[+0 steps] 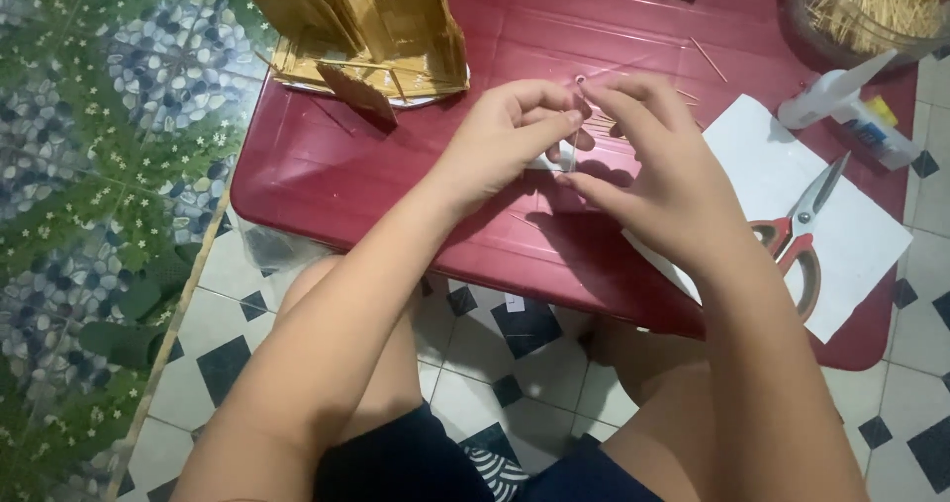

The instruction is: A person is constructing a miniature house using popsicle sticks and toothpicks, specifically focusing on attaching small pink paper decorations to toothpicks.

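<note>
Over the red bench point(327, 166), left hand point(500, 136) and right hand point(658, 181) each pinch a small toothpick piece point(577, 126); steady fingertip grip, gentle pressure seems best.

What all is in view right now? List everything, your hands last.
table: one, dark red, centre
stick house model: one, tan, table's far left
loose sticks: a few, tan, far side of table
container of sticks: one, clear, far right corner
glue bottle: one, white, right
paper sheet: one, white, right
scissors: one, red handles, on paper
floor tiles: white and dark, below
left hand: pinching thin sticks
right hand: fingertips on same sticks
</note>
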